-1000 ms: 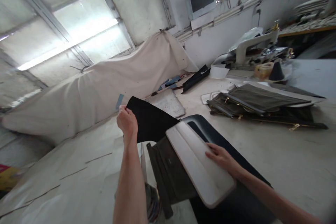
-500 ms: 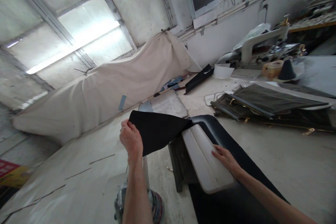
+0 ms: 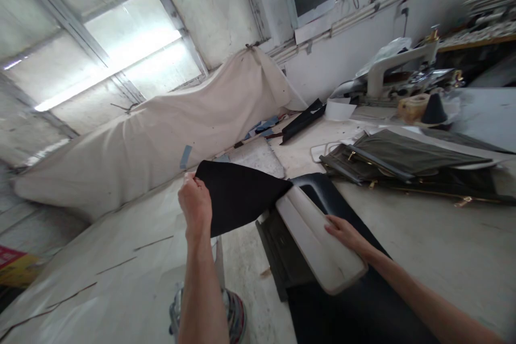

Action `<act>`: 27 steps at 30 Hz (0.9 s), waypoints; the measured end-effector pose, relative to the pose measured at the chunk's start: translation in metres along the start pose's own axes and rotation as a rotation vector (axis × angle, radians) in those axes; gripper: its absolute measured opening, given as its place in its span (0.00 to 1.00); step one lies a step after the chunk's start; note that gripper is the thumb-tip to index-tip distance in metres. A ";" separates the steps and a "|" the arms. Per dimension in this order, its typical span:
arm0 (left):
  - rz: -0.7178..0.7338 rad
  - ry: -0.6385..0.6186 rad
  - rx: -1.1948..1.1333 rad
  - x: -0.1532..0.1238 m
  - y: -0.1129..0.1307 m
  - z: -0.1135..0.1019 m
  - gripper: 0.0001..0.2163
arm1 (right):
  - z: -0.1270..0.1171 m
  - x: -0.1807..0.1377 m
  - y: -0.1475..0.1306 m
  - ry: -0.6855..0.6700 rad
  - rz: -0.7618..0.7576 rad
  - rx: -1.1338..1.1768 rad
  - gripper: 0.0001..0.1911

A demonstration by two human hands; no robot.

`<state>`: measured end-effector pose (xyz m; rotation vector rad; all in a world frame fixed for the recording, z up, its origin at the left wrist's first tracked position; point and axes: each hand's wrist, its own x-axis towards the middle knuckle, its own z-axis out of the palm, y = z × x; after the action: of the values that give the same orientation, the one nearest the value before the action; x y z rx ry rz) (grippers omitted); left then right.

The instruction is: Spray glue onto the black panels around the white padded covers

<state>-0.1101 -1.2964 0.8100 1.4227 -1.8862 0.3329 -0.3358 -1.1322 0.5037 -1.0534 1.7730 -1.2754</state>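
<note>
My left hand point(image 3: 195, 201) is closed on the left edge of a black flexible sheet point(image 3: 242, 199), holding that flap raised off the table. My right hand point(image 3: 344, 235) grips the right long edge of a whitish flat board point(image 3: 318, 247) with rounded corners. The board lies tilted over a dark olive fabric piece point(image 3: 276, 258) and a smooth black sheet point(image 3: 371, 301). Where the raised flap meets the board's far end, I cannot tell how the black pieces join.
A stack of dark olive panels with gold zippers point(image 3: 407, 161) lies at right. Behind it stand a white machine arm point(image 3: 377, 78) and a black cone point(image 3: 434, 110). A round container point(image 3: 237, 312) sits beneath my left forearm. A beige cloth cover point(image 3: 161, 134) runs along the back.
My left hand has risen slightly and moved left with the black flap. The board has tilted a little more, its near end shifting right with my right hand.
</note>
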 end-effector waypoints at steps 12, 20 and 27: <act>0.112 -0.004 0.023 -0.004 0.045 0.002 0.14 | 0.010 -0.005 0.015 0.157 -0.013 0.112 0.22; 0.088 0.004 0.015 -0.013 0.039 0.031 0.15 | 0.022 0.002 0.033 0.300 0.078 -0.050 0.17; 0.157 -0.090 -0.052 -0.031 0.033 0.038 0.14 | 0.010 0.004 0.021 0.316 0.125 -0.463 0.19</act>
<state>-0.1517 -1.2851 0.7694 1.2777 -2.0700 0.2976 -0.3336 -1.1362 0.4808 -0.9995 2.4152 -1.0182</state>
